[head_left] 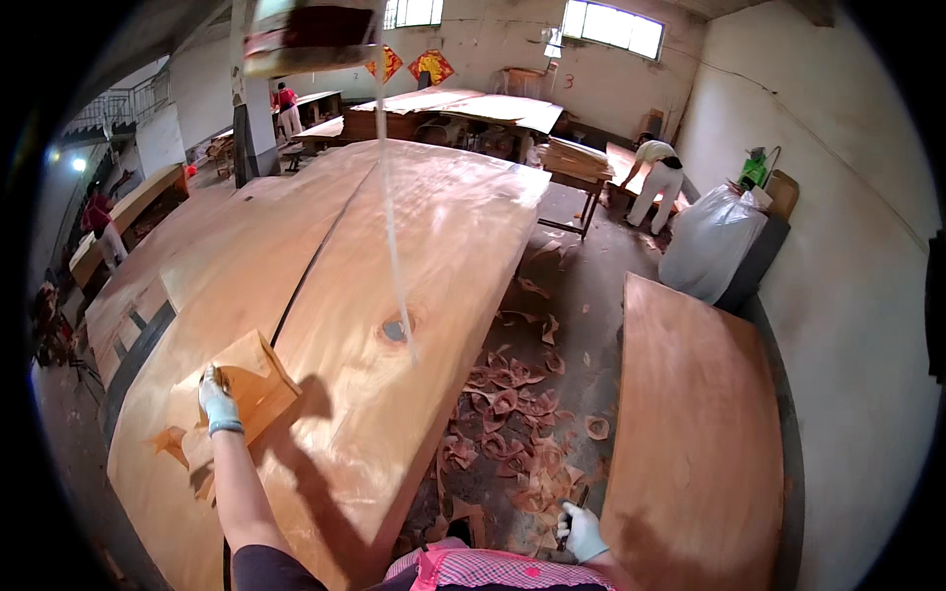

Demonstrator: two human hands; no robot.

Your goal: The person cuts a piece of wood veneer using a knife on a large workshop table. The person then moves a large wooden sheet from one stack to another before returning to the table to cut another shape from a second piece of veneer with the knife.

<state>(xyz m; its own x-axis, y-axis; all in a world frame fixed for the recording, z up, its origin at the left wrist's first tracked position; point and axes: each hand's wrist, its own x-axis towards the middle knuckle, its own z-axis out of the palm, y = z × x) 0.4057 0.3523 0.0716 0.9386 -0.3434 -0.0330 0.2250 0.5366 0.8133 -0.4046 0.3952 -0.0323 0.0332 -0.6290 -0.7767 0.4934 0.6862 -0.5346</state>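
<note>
My left hand (219, 399), in a pale glove, is closed on a curled piece of wood veneer (258, 379) over the left part of the large veneer sheet (345, 256). A torn, pointed flap of veneer (169, 443) sticks out beside that hand. Low and to the right, my right hand (583, 533), gloved too, is closed around a slim dark tool (585, 494), whose kind I cannot make out. This hand is above the floor, between the sheet stack and the board on the right. The big sheet has a dark lengthwise gap and a knot hole (396, 329).
Veneer scraps (507, 404) litter the floor (581, 325). A reddish-brown board (695, 433) lies along the right wall, near a white sack (711, 241). A strip hangs from a box-like thing (310, 37) overhead. One person (658, 177) bends over farther back; others work at left.
</note>
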